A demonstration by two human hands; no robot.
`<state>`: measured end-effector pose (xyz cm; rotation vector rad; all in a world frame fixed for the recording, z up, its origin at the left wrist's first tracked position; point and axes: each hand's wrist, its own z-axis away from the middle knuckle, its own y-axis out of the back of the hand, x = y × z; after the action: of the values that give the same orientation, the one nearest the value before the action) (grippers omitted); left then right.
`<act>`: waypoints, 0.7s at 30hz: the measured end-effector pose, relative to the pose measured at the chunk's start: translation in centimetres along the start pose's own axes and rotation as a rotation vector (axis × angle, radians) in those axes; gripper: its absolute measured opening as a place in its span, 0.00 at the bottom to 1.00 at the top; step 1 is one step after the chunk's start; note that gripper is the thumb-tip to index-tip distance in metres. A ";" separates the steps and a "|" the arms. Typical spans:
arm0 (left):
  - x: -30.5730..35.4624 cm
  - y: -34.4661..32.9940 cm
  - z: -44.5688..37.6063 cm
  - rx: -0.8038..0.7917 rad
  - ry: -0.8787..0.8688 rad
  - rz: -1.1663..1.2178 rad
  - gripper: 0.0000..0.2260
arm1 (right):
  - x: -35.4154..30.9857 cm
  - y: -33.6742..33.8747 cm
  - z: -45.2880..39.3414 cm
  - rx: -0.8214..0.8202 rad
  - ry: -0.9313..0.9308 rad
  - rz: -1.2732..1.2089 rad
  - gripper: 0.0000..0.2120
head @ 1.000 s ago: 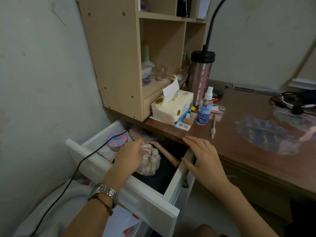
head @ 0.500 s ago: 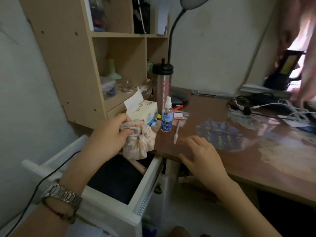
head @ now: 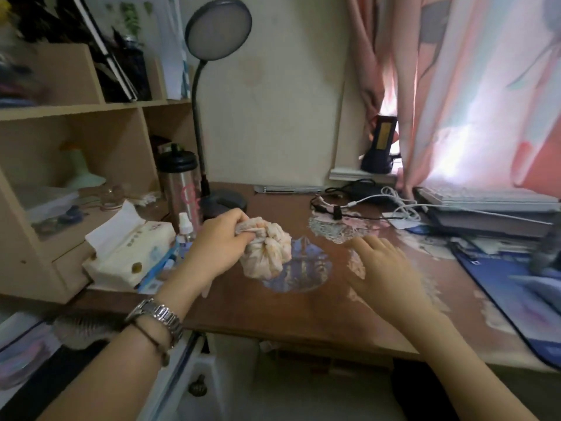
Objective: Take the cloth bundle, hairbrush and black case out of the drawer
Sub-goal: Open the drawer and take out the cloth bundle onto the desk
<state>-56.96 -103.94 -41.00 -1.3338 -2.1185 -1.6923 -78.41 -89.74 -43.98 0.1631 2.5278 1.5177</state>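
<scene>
The hairbrush lies in the open drawer. Her left hand pinches the cloth bundle above the desk; her right hand hovers, fingers spread loose.

1. Room dim; daylight glows through the curtain at upper right.
2. Desk lamp unlit.
3. Motion blur on shelf and far-right edge.
4. Wide-angle bending at frame edges.
</scene>
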 end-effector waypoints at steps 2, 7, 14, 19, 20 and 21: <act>0.4 -2.7 -1.5 -0.056 0.039 0.014 0.03 | 1.8 0.4 0.0 -0.015 -0.028 0.009 0.16; 0.0 -8.0 -3.8 -0.087 0.112 0.032 0.02 | 5.0 0.0 -0.4 -0.057 -0.067 0.024 0.19; -1.2 -10.5 -5.5 -0.012 0.171 0.042 0.03 | 6.2 -1.8 -1.7 -0.065 -0.060 0.007 0.18; -1.8 -11.0 -6.2 -0.060 0.196 0.001 0.06 | 5.9 -2.9 -2.3 -0.080 -0.050 -0.012 0.17; -1.9 -11.0 -6.2 -0.115 0.207 -0.015 0.09 | 5.8 -3.1 -2.4 -0.085 -0.049 -0.015 0.16; -2.0 -11.1 -6.2 -0.165 0.218 -0.020 0.12 | 5.7 -3.2 -2.4 -0.090 -0.048 -0.018 0.16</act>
<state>-65.87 -110.13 -47.99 -1.1087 -1.9136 -1.9583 -84.52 -92.21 -46.25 0.1618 2.4125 1.5967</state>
